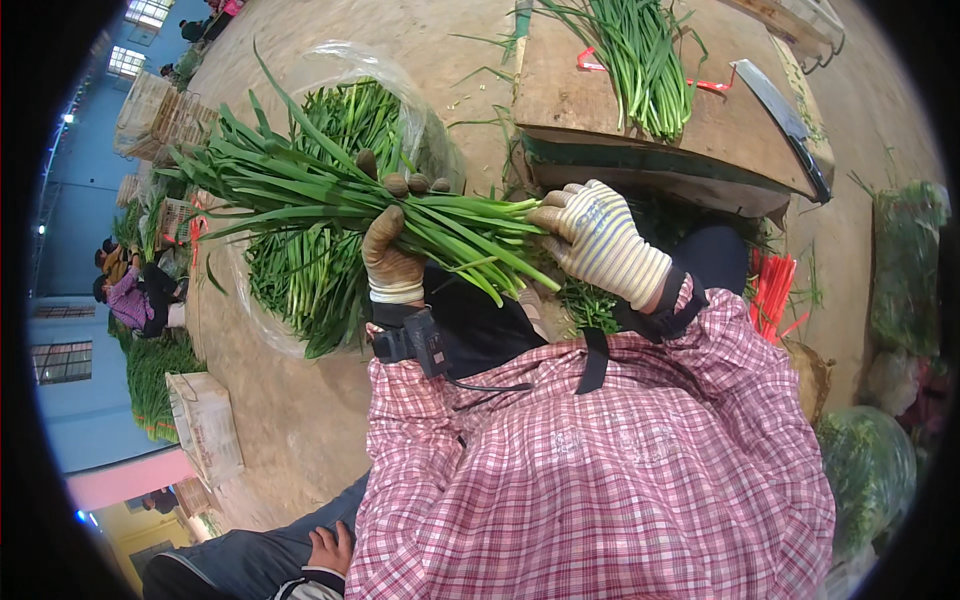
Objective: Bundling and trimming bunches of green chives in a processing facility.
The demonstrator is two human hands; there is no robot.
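Note:
My left hand [392, 255], in a brown-palmed work glove, is closed around a loose bunch of garlic chives [300, 195]. Their long flat leaves fan out to the left, and the pale stem ends point right. At those ends is my right hand [605, 235], in a white striped glove, its fingers curled and pinching at the stems. Beyond, on a brown board [560, 95], another bunch of chives [645, 75] lies across a red tie strip [590, 62]. A large knife [775, 105] rests at the board's right edge, dark handle toward me.
A big clear plastic bag of chives [310, 285] stands on the floor beyond my left hand. Red strips [772, 295] hang by my right knee. Bagged greens [865, 480] lie at right. White crates [205, 425] and seated people [135, 290] are at left; another person's hand [330, 548] is at lower left.

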